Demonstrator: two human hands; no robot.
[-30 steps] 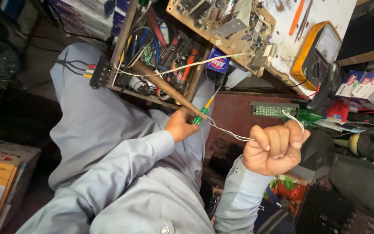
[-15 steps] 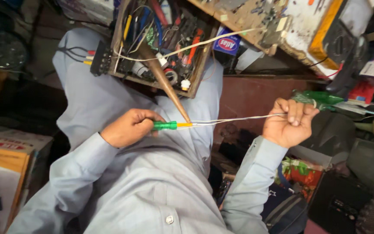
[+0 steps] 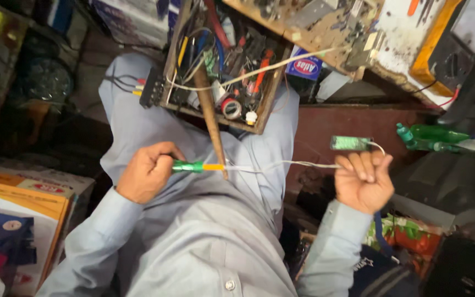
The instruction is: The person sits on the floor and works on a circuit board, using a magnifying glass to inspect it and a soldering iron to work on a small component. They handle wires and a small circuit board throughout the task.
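Observation:
My left hand [image 3: 147, 171] is closed around the green and yellow handle of a small tool [image 3: 196, 166], whose tip meets a thin white wire [image 3: 287, 164]. That wire runs right to my right hand [image 3: 363, 180], which pinches it beside a small green circuit board [image 3: 351, 143]. Both hands hover over my lap in grey clothing. A wooden stick [image 3: 211, 121] leans from the tray down across the wire.
A wooden tray [image 3: 268, 96] crammed with tools, cables and tape rests on my knees. A workbench with a yellow multimeter [image 3: 457, 41] lies beyond. Printed cardboard boxes [image 3: 17, 220] stand at left, a green bottle [image 3: 435, 135] at right.
My hands have moved apart, stretching the white wire out straight. The left hand with the tool moved left; the green circuit board now shows above my right fingers.

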